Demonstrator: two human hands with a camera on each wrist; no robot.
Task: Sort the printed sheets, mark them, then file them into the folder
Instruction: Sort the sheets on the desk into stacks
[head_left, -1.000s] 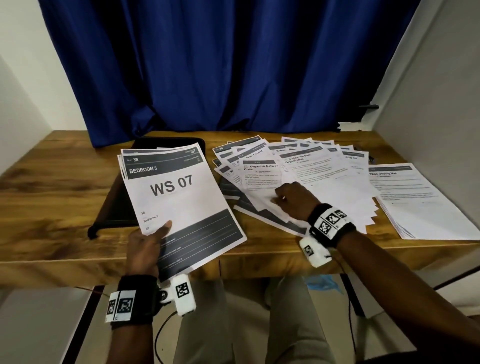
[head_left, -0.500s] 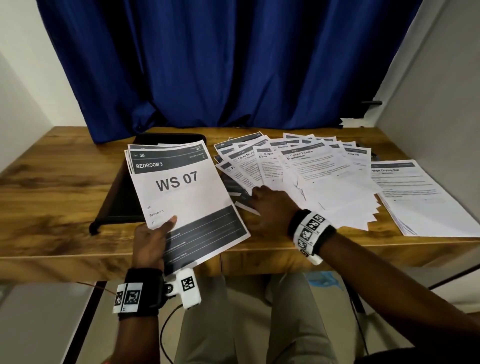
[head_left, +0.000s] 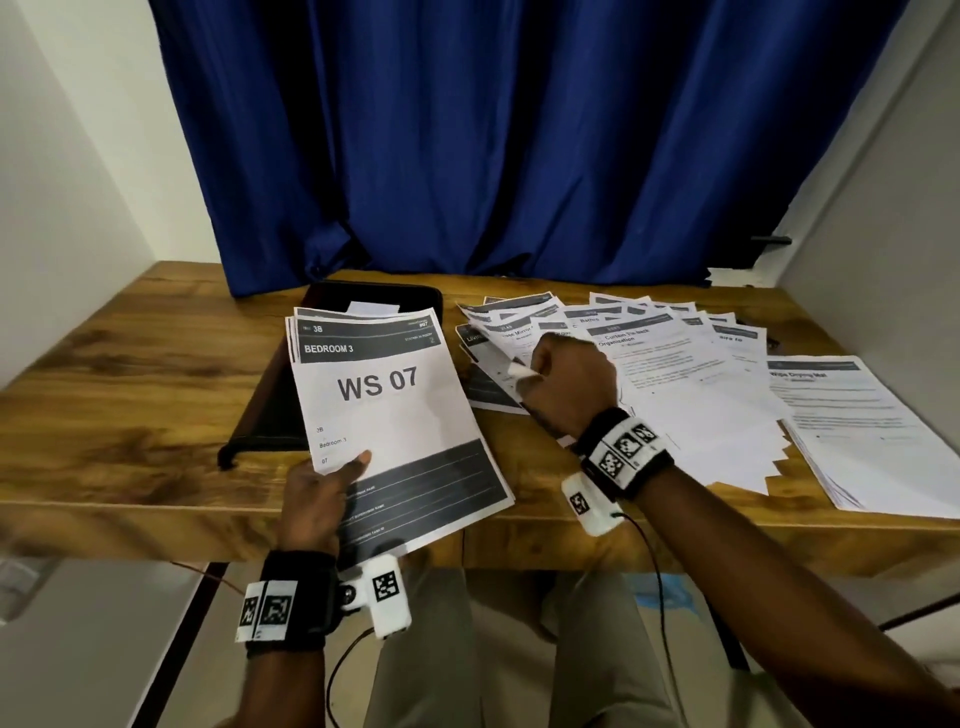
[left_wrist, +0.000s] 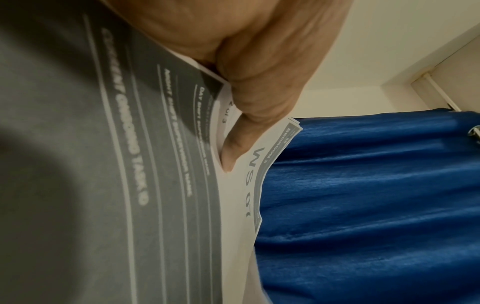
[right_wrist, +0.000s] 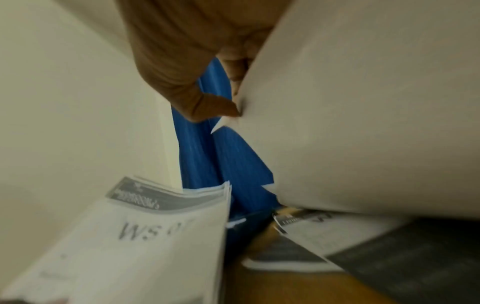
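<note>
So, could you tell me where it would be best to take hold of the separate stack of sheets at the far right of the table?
Probably the stack by its near right corner, coming from the table front: that corner lies bare, while fanned sheets overlap its left edge.

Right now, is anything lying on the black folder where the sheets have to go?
Yes. The WS 07 stack gripped by the left hand overhangs the black folder; a white slip lies at its back.
</note>
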